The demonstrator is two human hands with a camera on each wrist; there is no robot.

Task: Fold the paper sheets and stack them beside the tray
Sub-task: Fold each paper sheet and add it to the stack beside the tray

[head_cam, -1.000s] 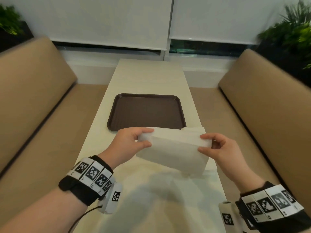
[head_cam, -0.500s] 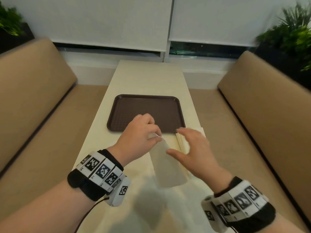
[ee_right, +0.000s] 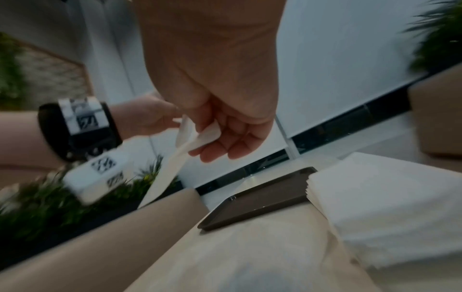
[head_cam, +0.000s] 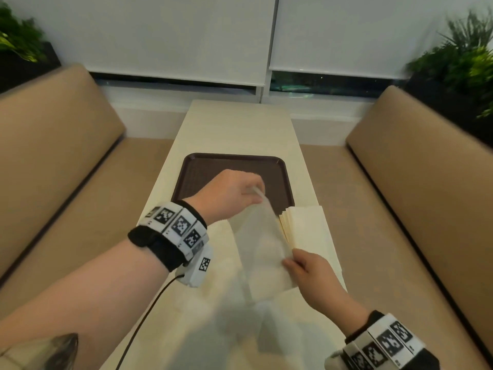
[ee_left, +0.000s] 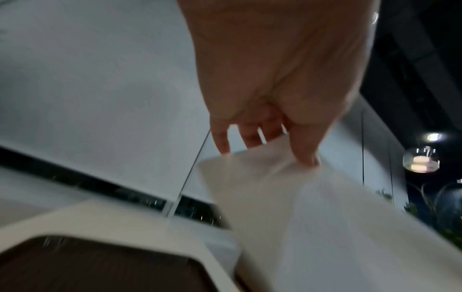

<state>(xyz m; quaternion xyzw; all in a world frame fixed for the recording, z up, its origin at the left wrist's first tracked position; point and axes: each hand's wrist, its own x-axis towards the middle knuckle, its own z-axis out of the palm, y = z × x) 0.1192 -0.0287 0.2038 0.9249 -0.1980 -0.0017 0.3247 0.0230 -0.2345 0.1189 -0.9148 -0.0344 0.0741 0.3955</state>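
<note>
A white folded paper sheet (head_cam: 262, 247) hangs in the air over the table. My left hand (head_cam: 234, 194) pinches its far top corner above the brown tray (head_cam: 202, 169). My right hand (head_cam: 302, 265) pinches the sheet's near right edge. In the left wrist view the thumb and fingers (ee_left: 303, 152) clamp the sheet (ee_left: 312, 207). The right wrist view shows the sheet's edge (ee_right: 190, 136) held between thumb and curled fingers. A stack of folded sheets (head_cam: 306, 228) lies on the table just right of the tray's near corner.
The long cream table (head_cam: 240, 124) runs away from me between two tan benches (head_cam: 53, 161) (head_cam: 426, 169). More unfolded paper (head_cam: 221, 303) lies flat on the near table under the hands. Plants (head_cam: 464, 57) stand behind the benches.
The sheet was held wide between both hands, then turned lengthwise. My left hand rose toward the tray with the top corner; my right hand dropped back and took the near edge.
</note>
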